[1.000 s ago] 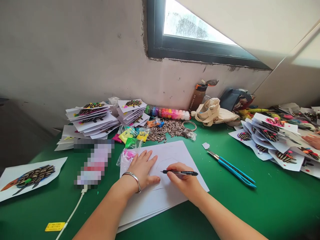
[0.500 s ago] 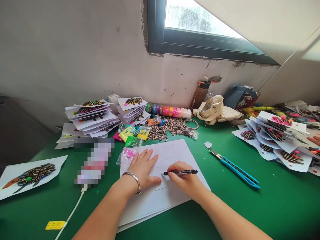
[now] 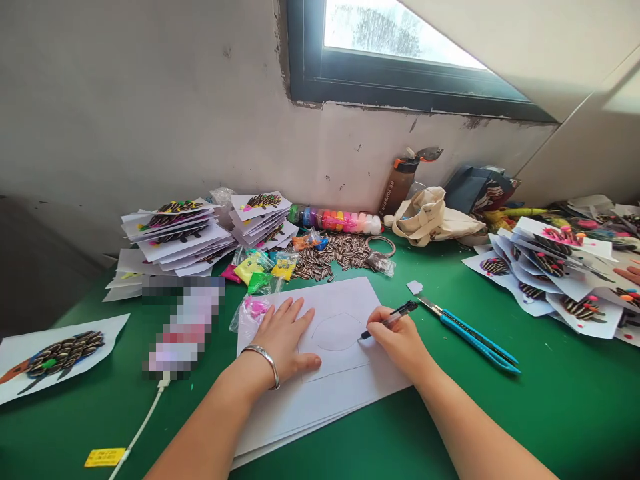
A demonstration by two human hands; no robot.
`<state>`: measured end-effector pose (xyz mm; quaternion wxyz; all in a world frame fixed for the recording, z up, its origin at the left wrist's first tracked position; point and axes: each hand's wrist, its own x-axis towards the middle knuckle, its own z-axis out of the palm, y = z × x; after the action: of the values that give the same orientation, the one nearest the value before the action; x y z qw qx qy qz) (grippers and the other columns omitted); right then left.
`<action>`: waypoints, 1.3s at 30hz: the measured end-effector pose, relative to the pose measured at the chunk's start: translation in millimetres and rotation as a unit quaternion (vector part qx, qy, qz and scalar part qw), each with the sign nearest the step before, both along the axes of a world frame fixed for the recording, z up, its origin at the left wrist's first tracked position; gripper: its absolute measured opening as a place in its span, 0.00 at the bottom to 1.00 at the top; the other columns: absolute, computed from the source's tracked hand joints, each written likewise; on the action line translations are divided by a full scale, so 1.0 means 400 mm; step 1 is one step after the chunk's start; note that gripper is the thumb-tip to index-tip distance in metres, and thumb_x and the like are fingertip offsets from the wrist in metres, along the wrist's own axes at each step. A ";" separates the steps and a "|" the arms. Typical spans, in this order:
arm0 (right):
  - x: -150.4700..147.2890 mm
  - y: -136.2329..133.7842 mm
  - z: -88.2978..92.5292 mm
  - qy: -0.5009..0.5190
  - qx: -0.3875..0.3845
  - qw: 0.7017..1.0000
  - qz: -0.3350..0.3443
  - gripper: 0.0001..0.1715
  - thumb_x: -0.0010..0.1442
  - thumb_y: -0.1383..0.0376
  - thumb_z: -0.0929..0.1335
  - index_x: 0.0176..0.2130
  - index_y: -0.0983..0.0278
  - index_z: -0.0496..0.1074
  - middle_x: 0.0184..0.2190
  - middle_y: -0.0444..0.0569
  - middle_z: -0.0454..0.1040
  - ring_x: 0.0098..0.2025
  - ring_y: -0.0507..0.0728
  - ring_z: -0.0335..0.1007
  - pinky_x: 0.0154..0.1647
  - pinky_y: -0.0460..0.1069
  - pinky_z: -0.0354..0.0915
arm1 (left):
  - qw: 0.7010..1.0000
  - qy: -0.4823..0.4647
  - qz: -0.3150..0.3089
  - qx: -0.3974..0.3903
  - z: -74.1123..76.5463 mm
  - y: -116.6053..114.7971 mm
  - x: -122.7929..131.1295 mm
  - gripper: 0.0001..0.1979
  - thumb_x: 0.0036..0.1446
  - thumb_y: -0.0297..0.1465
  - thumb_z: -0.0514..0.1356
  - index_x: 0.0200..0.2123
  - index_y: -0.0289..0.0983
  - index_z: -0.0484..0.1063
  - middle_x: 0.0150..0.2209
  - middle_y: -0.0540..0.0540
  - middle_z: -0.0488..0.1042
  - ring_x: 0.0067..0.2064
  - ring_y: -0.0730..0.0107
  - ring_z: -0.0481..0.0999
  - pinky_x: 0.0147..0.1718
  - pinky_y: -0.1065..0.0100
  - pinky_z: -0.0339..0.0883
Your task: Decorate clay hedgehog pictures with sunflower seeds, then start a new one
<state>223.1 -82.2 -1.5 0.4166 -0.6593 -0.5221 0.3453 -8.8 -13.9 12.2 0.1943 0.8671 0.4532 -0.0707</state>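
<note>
My left hand [image 3: 283, 335] lies flat and open on a stack of white paper [image 3: 345, 293], fingers spread, a silver bangle on its wrist. My right hand [image 3: 400, 340] is closed round a black pen [image 3: 390, 319] whose tip touches the paper at the right edge of a drawn rounded outline [image 3: 337, 331]. The sheets rest on a green table [image 3: 550, 413].
A blue utility knife [image 3: 470, 337] lies right of my right hand. Sunflower seeds [image 3: 330, 257], small bags of coloured clay [image 3: 260, 273] and clay pots [image 3: 335, 220] sit behind the paper. Stacks of seed pictures [image 3: 180, 233] stand left. More seed pictures [image 3: 550, 267] lie right, with another person's fingers [image 3: 631, 273]. A cable [image 3: 145, 420] runs front left.
My right hand has swung the pen from lying level across the outline's lower left to its right edge, tip pointing down-left. The drawn outline now shows uncovered. My left hand stayed put.
</note>
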 end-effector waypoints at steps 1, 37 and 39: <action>0.006 0.003 -0.001 -0.005 0.003 1.000 -0.013 0.08 0.48 0.68 0.61 0.19 0.64 0.65 0.17 0.39 0.58 0.22 0.50 0.51 0.22 0.45 0.49 | 1.000 0.000 0.000 0.000 0.000 0.000 0.000 0.44 0.43 0.52 0.59 0.62 0.44 0.51 0.66 0.43 0.41 0.66 0.53 0.36 0.60 0.48 0.32; -0.111 -0.025 0.025 0.028 0.078 0.995 0.059 0.07 0.54 0.63 0.66 0.34 0.62 0.73 0.32 0.47 0.74 0.35 0.55 0.69 0.38 0.49 0.65 | 1.000 -0.007 -0.004 0.008 -0.009 0.001 -0.002 0.44 0.43 0.53 0.59 0.62 0.45 0.51 0.66 0.43 0.41 0.66 0.52 0.36 0.60 0.48 0.32; -0.131 -0.026 0.014 0.004 0.099 0.991 0.090 0.07 0.53 0.65 0.66 0.35 0.61 0.74 0.33 0.47 0.75 0.36 0.55 0.70 0.39 0.50 0.66 | 1.000 -0.008 -0.003 0.009 -0.011 0.001 -0.003 0.44 0.43 0.54 0.58 0.62 0.46 0.51 0.66 0.44 0.41 0.66 0.52 0.36 0.60 0.48 0.32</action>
<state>170.8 -92.8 4.0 0.4492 -0.5641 -0.6090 0.3304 -9.8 -13.5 7.8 0.1899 0.8710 0.4492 -0.0599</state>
